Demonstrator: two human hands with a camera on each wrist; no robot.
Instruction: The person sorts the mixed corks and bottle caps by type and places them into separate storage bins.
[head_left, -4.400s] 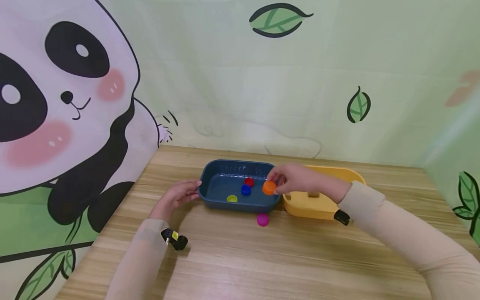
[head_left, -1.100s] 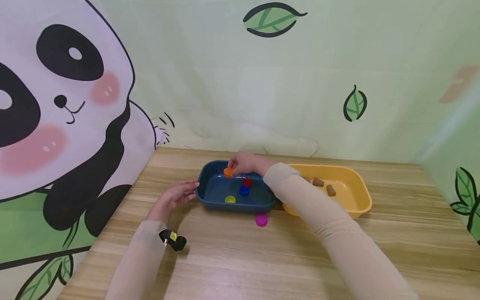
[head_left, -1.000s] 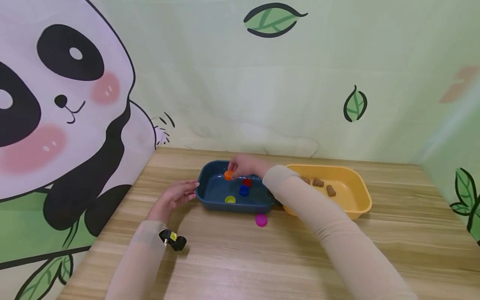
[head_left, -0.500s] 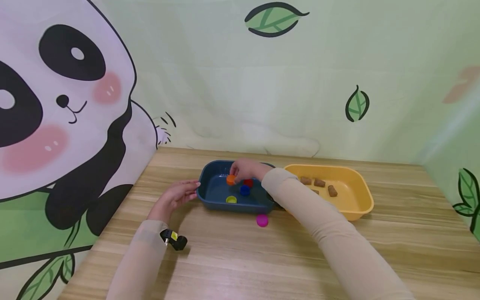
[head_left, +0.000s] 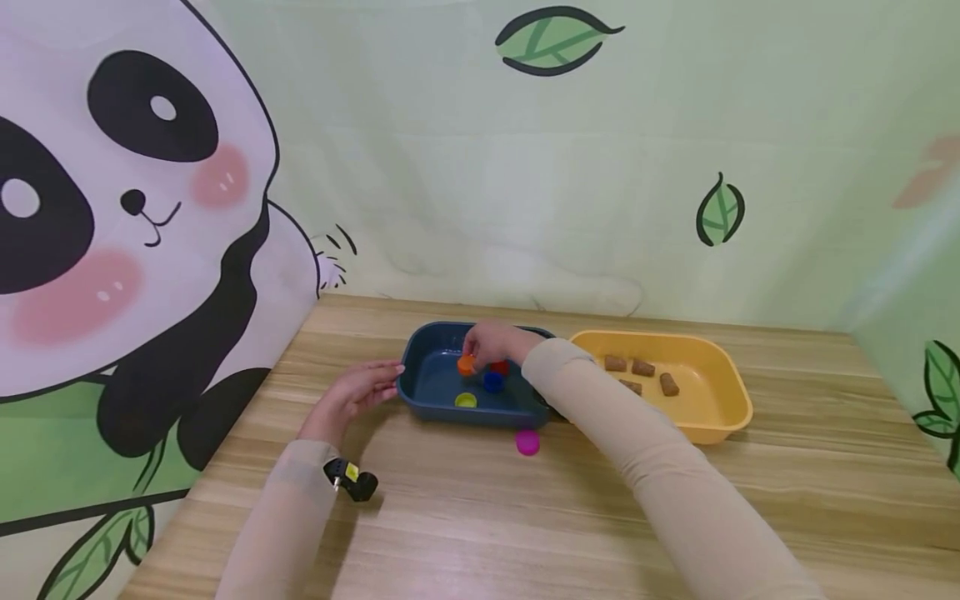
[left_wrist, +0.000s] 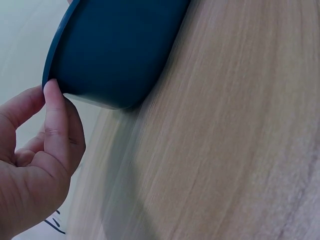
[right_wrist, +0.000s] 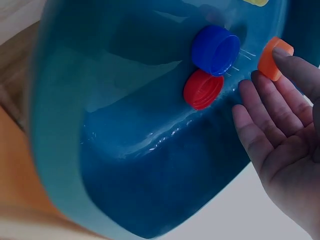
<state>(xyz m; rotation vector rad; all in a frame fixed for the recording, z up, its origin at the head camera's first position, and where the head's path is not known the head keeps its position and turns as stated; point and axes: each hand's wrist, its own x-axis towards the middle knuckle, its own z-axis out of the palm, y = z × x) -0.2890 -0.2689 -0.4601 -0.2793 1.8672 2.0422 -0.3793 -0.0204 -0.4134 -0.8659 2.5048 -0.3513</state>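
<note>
My left hand (head_left: pixel 358 392) pinches the left rim of a dark blue plastic basin (head_left: pixel 450 415); the left wrist view shows a thumb and finger (left_wrist: pixel 56 120) at that rim. Inside the basin, my right hand (head_left: pixel 491 340) holds an orange bottle cap (right_wrist: pixel 272 57) between thumb and fingers. On the basin's floor lie a blue cap (right_wrist: pixel 215 50) and a red cap (right_wrist: pixel 202 92), touching each other in the right wrist view. A yellow cap (head_left: pixel 466 401) lies near the front wall. The right hand partly covers the red cap in the head view.
A yellow basin (head_left: pixel 720 400) with several brown cork-like pieces (head_left: pixel 669 384) stands to the right, partly behind the right sleeve. One magenta cap (head_left: pixel 528 442) lies on the wooden table (head_left: pixel 465 517) in front of the blue basin. A printed cloth wall (head_left: pixel 450 167) rises behind.
My right hand has carried the orange cap from the blue basin's right end leftward, then lowered it toward the floor. The left hand has kept its place at the rim.
</note>
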